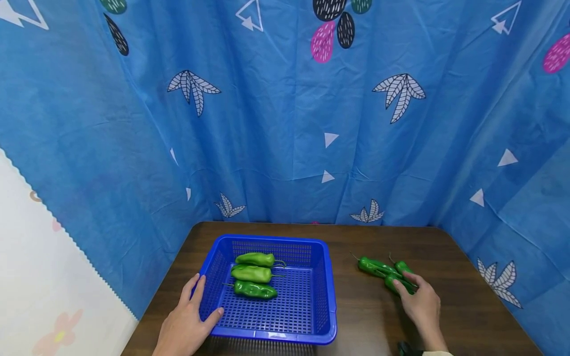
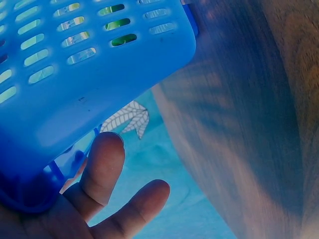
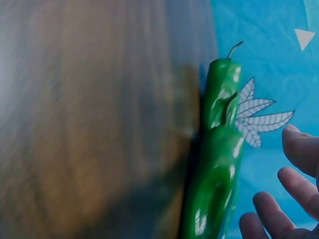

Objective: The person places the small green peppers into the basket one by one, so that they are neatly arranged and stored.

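Note:
A blue plastic basket (image 1: 333, 296) stands on the brown table with three green peppers (image 1: 255, 290) lying in it. At its front left corner is my left hand (image 1: 184, 316), thumb over the rim and other fingers spread along the outer side. In the left wrist view, two fairly straight fingers (image 2: 103, 167) stick out past the basket wall (image 2: 89, 112). My right hand (image 1: 423, 301) reaches over three darker green peppers (image 1: 374, 266) right of the basket. Its loosely bent fingers (image 3: 273, 216) show beside the nearest pepper (image 3: 214, 184) in the right wrist view, not wrapped round it.
The wooden table (image 1: 356, 316) ends at the back against a blue patterned curtain (image 1: 285, 123), which also hangs along both sides. A white cloth (image 1: 53, 277) with faint flowers shows at the far left. Bare wood lies between the basket and the right-hand peppers.

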Motion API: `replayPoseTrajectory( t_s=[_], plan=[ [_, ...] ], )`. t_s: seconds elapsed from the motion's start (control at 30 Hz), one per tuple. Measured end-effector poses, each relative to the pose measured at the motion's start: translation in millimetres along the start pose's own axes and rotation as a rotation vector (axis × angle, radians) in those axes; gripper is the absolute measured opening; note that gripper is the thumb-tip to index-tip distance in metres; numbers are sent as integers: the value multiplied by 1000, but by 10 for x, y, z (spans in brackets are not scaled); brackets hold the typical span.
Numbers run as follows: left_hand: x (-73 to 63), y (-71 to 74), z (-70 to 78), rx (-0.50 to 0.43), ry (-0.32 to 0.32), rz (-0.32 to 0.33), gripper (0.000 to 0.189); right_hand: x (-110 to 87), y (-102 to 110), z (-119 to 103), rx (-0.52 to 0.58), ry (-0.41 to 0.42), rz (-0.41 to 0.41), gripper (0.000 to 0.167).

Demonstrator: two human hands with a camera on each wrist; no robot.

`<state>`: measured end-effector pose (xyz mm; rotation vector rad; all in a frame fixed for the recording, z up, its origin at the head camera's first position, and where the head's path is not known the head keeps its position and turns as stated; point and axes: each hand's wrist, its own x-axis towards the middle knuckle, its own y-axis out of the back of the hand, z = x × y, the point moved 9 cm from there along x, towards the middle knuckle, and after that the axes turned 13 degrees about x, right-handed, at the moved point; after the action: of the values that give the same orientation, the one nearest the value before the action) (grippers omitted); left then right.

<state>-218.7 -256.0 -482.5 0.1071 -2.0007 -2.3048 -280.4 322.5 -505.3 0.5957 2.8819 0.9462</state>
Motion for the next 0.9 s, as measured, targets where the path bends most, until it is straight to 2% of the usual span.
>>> replayPoseTrajectory(
  t_s=[0.23, 0.9],
  plan=[
    [2, -4, 9, 5, -3, -6, 103, -20, 82, 186, -96, -63, 5, 64],
    [3, -20, 1, -4, 8, -15, 103, -20, 98, 446, -120, -109, 13, 70]
  ],
)
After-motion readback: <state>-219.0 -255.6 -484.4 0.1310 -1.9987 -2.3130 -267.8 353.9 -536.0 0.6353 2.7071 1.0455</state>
